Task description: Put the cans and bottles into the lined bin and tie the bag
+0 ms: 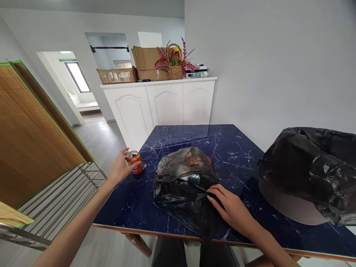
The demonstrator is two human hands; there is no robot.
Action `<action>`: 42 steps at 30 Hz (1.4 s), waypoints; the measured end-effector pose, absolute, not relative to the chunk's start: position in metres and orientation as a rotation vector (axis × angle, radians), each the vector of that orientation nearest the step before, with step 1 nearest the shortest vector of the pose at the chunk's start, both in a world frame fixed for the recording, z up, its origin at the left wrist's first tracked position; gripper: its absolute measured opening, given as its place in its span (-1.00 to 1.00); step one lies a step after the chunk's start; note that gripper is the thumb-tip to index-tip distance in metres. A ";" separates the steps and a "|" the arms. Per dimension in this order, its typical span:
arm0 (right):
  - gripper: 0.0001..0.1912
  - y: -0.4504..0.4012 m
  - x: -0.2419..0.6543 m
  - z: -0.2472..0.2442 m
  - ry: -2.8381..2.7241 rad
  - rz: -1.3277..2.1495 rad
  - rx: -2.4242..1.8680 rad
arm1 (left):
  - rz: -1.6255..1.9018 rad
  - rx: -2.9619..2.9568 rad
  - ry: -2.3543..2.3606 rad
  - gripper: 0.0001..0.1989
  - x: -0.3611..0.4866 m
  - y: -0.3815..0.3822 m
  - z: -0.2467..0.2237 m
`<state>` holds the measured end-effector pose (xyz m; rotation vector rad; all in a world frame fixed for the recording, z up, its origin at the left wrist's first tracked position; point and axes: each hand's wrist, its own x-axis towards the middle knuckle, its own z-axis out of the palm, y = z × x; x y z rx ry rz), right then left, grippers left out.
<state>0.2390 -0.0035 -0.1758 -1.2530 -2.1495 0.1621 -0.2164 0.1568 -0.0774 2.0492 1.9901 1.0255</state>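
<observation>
At the table's left edge, my left hand (124, 165) is closed around an orange-red drink can (137, 167), which stands upright with its top toward me. A black plastic bag (183, 200) lies in front of me on the table, its opening partly spread. Through the thin plastic and the gap, reddish and pale items show, too covered to name. My right hand (226, 204) pinches the rim of this bag on its right side between thumb and fingers.
The dark blue marbled table (230, 148) spans the front. At right stands a grey bin (289, 207) lined with another black bag (306, 167). A metal rack (66, 200) is left of the table. Behind, a white cabinet (167, 105) bears cardboard boxes (116, 76) and a flower basket (175, 72).
</observation>
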 end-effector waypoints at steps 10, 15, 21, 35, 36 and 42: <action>-0.71 -0.008 0.235 -0.167 -2.095 0.181 -1.189 | 1.538 2.311 1.938 -0.42 -0.178 0.101 -0.068; -0.65 0.001 0.205 -0.143 -2.161 0.138 -0.965 | 0.960 2.791 1.194 -0.81 -0.133 0.043 -0.073; -0.68 0.038 0.173 -0.143 -2.174 -0.080 -1.144 | 0.441 2.851 1.040 -0.67 -0.097 0.037 -0.083; -0.56 0.060 0.208 -0.160 -1.925 0.352 -1.256 | 0.724 2.680 1.497 -0.47 -0.105 0.078 -0.101; -0.52 0.059 0.212 -0.159 -1.898 0.403 -1.236 | 0.772 2.624 1.502 -0.41 -0.105 0.079 -0.099; -0.46 0.056 0.227 -0.154 -1.798 0.700 -1.096 | 1.003 2.063 1.386 -0.29 -0.105 0.083 -0.083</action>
